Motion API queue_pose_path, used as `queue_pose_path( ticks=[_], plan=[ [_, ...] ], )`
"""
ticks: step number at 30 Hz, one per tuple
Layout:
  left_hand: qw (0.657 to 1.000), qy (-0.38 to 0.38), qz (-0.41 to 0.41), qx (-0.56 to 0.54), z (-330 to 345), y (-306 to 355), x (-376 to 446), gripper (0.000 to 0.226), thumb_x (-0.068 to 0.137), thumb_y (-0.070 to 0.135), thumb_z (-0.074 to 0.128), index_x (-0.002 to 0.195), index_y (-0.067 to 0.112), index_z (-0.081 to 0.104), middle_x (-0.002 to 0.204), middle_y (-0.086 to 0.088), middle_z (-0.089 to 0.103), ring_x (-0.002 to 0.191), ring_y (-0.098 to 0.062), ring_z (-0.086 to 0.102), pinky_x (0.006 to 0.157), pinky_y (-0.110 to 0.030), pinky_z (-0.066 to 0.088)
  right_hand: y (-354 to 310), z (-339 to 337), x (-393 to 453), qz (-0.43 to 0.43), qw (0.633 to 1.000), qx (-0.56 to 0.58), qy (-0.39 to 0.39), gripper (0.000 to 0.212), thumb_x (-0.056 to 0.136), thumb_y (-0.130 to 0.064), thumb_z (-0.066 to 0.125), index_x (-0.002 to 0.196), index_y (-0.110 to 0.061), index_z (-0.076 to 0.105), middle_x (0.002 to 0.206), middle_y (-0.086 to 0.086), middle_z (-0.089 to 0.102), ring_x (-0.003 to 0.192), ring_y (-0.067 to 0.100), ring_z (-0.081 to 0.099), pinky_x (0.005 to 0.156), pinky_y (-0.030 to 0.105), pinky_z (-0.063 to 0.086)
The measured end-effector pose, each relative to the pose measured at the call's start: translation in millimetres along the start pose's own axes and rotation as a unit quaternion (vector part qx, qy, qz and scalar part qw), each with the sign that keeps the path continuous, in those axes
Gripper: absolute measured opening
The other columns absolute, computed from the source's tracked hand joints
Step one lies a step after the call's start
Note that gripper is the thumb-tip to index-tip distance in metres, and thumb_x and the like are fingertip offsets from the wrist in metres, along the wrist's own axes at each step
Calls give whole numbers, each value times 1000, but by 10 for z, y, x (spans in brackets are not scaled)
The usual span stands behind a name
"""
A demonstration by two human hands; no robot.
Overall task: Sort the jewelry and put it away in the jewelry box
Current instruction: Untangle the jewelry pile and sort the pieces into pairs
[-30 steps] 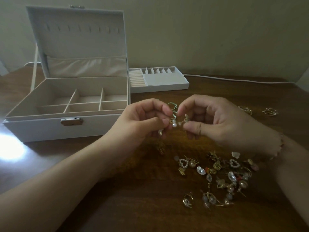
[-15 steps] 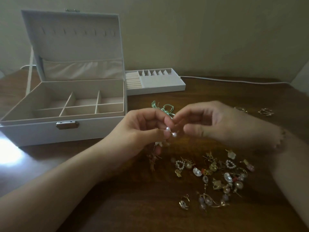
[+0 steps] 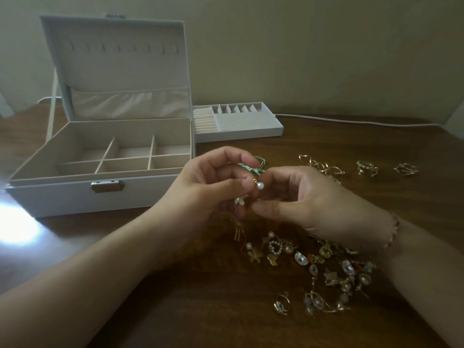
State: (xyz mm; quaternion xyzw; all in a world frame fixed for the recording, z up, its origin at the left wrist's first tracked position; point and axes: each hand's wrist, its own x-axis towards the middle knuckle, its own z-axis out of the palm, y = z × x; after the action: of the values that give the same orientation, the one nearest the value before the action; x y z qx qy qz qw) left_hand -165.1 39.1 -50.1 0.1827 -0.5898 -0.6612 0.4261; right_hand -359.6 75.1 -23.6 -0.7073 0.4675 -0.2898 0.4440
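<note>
From the head view we see our left hand (image 3: 206,187) and right hand (image 3: 308,199) meeting at mid-frame, above the wooden table (image 3: 175,310). The left hand pinches a pearl earring (image 3: 259,185) between thumb and forefinger, the pearl hanging just beside the right hand's fingertips; a green ribbon piece (image 3: 253,167) sits tangled just above it between the two hands. The right hand's fingers are curled at the same cluster, though we cannot tell whether they actually hold anything. The open jewelry box (image 3: 75,194) lies to the left of the hands, nearer the left one, with its divided compartments beyond the front wall. The removable tray (image 3: 241,129) sits at upper centre. The loose jewelry pile (image 3: 313,267) lies at lower right, beneath the right wrist, and a few gold rings (image 3: 366,168) rest apart at right. We judge nothing blocks the way to the box.
</note>
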Motion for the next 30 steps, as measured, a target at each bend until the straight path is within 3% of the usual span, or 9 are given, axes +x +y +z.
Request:
queue_pose_path(
  ticks=[2,5,7,10,15,18,22,25,30],
  plan=[
    [1000,3,3,1,6,3,-2,21,76,13,73,95,19,73,78,-5,70,59,-12,65,54,-22,53,6,-6,8,0,998,-54,20,17,78,-28,74,94,-21,72,96,-4,74,91,10,69,85,35,56],
    [999,18,17,24,9,28,4,18,76,12,73,93,19,73,77,-3,71,57,-9,63,51,-20,50,-1,-3,-10,-25,974,-226,14,5,83,-31,74,86,-32,70,87,-19,67,82,-5,60,68,15,47],
    [997,51,30,49,5,46,10,17,77,7,74,90,19,73,75,-3,70,55,-6,60,49,-18,48,-19,2,-34,-43,937,-344,-29,7,84,-40,70,91,-37,69,90,-21,61,90,-4,55,76,20,45],
    [993,98,40,58,15,64,21,14,81,3,66,87,16,70,71,-1,69,53,-4,60,46,-17,45,-88,-24,-79,-34,915,-395,-77,20,85,-47,66,103,-39,68,101,-23,57,101,-4,50,87,31,49],
    [986,145,-7,77,39,69,29,24,85,1,69,76,22,74,75,-5,71,51,-11,59,44,-20,48,-156,87,-126,-38,913,-400,-68,38,78,-65,59,103,-38,67,99,-23,57,95,-5,53,81,30,51],
    [988,148,-35,39,41,79,34,14,82,7,69,78,21,73,81,-5,71,55,-13,62,46,-25,54,-132,149,-97,-50,941,-329,61,51,67,-81,49,87,-36,65,80,-20,62,77,-3,57,64,24,49],
    [992,125,-29,-14,33,92,33,7,77,13,73,80,18,73,82,-4,70,60,-12,65,50,-23,56,-38,150,-62,-38,944,-291,149,57,57,-85,51,89,-39,56,88,-23,62,87,-9,55,66,10,43],
    [993,112,-18,-43,25,87,38,6,78,13,73,82,17,73,80,-5,69,62,-12,67,54,-22,57,5,200,-38,-59,969,-201,129,48,64,-70,66,102,-40,61,99,-27,66,97,-14,57,72,5,44],
    [991,115,4,-70,-3,107,44,9,78,13,73,86,16,71,81,-5,70,67,-12,69,57,-23,59,8,187,-9,-75,989,-37,118,18,76,-30,74,92,-28,68,84,-10,75,78,8,72,71,24,57]
  ],
)
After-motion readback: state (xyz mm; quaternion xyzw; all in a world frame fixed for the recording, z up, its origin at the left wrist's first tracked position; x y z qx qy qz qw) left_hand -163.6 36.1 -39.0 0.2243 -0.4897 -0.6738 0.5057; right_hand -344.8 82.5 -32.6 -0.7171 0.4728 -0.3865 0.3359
